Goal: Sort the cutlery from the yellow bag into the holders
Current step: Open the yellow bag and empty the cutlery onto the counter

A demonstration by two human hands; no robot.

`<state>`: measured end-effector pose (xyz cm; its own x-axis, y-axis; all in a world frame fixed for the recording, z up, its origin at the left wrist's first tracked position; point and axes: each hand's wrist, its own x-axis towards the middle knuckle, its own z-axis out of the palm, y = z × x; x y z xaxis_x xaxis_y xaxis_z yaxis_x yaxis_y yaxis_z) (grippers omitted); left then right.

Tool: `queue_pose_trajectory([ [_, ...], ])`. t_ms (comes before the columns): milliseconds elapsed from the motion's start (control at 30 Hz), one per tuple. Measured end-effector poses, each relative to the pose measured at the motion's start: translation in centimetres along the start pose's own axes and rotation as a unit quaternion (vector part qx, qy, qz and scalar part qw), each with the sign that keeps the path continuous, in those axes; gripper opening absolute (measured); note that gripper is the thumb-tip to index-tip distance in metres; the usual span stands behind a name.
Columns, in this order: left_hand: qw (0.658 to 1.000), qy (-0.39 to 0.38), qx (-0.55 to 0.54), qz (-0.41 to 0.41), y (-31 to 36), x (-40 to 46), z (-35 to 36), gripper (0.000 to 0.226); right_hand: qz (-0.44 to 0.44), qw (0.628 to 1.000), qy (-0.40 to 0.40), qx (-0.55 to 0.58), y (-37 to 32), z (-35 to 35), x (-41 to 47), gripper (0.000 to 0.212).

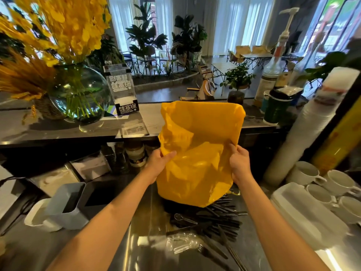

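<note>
2 hands hold the yellow bag (199, 153) upturned above the steel desk (144, 222): our left hand (159, 163) grips its 9 o'clock edge, our right hand (239, 160) its 3 o'clock edge. Black and clear cutlery (211, 225) lies heaped beneath, at 6 o'clock. Grey holders (64, 206) stand at 9 o'clock.

We stand behind a café service counter: a syrup pump bottle (277, 61), stacked paper cups (304, 132) and white ceramic cups (322, 184) line the steel worktop (148, 231), with customer tables and chairs (248, 55) beyond the counter.
</note>
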<state>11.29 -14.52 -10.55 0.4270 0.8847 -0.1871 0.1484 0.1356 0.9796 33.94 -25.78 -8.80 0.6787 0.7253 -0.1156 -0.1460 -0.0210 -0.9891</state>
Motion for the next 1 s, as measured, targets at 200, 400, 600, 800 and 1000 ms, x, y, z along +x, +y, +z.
queue_pose_trajectory([
  [200,0.987,0.148,-0.035,0.043,0.0,0.0,1.3,0.015,0.054,0.985,-0.147,-0.072,2.0,-2.4,-1.7,0.009],
  [400,0.99,0.109,0.018,0.084,-0.2,-0.5,3.4,0.015,-0.005,0.995,-0.024,-0.095,3.8,-5.4,-1.8,0.009],
  [600,0.996,0.078,0.027,0.027,-0.8,-0.7,7.3,0.019,0.013,0.998,-0.01,-0.064,3.2,-9.7,-1.6,0.011],
  [800,0.998,0.036,-0.011,0.047,-0.3,-1.3,13.9,0.034,-0.044,0.986,0.114,-0.113,2.1,-15.3,-2.4,0.028],
  [1000,0.995,-0.038,0.059,0.074,-1.7,-2.5,20.9,0.067,-0.02,0.966,0.251,-0.065,3.3,-23.0,-4.2,0.045],
])
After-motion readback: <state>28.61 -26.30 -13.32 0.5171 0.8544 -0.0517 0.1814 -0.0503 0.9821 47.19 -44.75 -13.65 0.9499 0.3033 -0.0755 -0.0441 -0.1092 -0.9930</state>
